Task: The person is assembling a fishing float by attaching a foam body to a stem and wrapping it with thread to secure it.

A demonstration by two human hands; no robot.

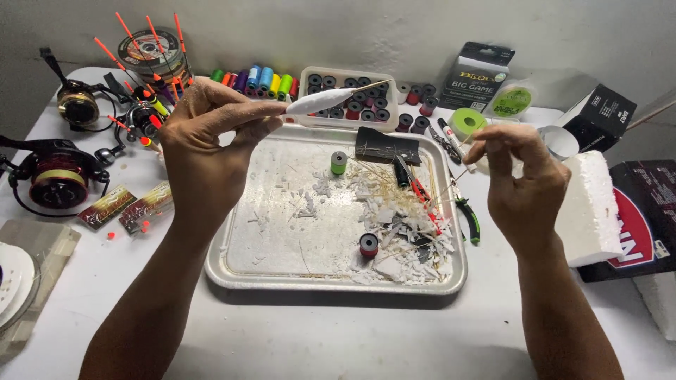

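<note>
Float body held up over the tray, thread pinched at the other hand.

Left hand (204,137) pinches the white float (320,100) at 11 o'clock above the tray (232,271); right hand (521,176), at 3 o'clock, is closed on something thin, seemingly thread. A hard squeeze could likely dent the foam or snap its stem.

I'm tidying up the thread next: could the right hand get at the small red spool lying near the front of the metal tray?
Probably yes. The small red spool lies uncovered in the metal tray, with only white foam scraps beside it. The right hand hovers close above, though its fingers are pinched together.
</note>
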